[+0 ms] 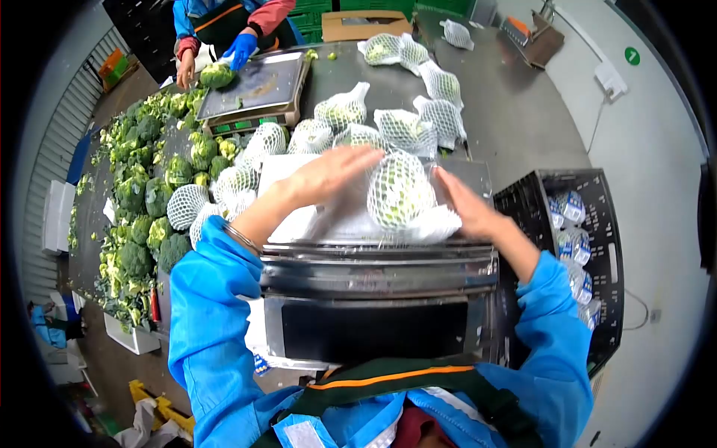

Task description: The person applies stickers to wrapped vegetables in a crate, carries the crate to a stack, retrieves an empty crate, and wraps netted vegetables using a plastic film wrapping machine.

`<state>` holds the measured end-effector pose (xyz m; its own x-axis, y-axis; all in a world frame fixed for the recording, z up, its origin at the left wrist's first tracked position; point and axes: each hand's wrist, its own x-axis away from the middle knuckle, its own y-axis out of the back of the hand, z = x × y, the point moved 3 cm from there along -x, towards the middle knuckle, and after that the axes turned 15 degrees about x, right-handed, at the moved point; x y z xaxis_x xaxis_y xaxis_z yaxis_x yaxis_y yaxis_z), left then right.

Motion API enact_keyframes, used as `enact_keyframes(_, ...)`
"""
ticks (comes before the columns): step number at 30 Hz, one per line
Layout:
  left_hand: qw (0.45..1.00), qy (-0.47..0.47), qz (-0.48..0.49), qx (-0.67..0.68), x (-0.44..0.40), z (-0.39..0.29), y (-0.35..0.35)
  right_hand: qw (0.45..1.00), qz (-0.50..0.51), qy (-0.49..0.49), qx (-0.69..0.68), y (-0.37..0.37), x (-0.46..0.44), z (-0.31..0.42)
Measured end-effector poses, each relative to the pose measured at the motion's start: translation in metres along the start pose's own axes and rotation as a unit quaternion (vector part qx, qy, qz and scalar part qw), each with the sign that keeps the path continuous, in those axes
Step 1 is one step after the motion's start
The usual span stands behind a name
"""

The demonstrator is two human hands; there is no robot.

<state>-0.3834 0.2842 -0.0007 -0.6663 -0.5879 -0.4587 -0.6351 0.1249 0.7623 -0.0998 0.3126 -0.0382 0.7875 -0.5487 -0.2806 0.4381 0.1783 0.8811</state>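
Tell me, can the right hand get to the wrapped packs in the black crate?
Probably yes. The right hand is beside the netted vegetable, the black crate stands close on that side, and its open top leaves the wrapped packs uncovered. Only its near rim seems to need crossing.

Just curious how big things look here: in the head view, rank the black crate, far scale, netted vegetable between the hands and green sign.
Largest to smallest:
1. Black crate
2. Far scale
3. Netted vegetable
4. Green sign

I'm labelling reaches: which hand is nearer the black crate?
Right. The right hand is between the netted vegetable and the crate; the left hand is on the vegetable's far side.
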Motion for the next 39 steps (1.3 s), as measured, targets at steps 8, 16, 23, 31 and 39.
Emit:
enact_keyframes(8,0.859,0.283,-0.031,0.427,0.016,-0.016,-0.029,0.884,0.099,-0.214,-0.404,-0.019,-0.008,0.02)
enact_keyframes(16,0.568,0.45,0.024,0.689,0.104,-0.184,-0.075,0.882,0.296,-0.103,-0.351,-0.004,0.113,0.135)
enact_keyframes(23,0.507,0.469,-0.042,0.722,0.214,-0.259,-0.108,0.547,0.227,-0.327,-0.737,-0.055,0.249,0.189)
enact_keyframes(31,0.652,0.532,-0.399,0.365,0.174,-0.228,-0.112,0.476,-0.254,-0.571,-0.619,-0.066,0.182,0.212)
enact_keyframes(39,0.217,0.563,-0.478,0.638,0.287,-0.29,-0.178,0.28,-0.245,-0.672,-0.64,-0.13,0.346,0.212)
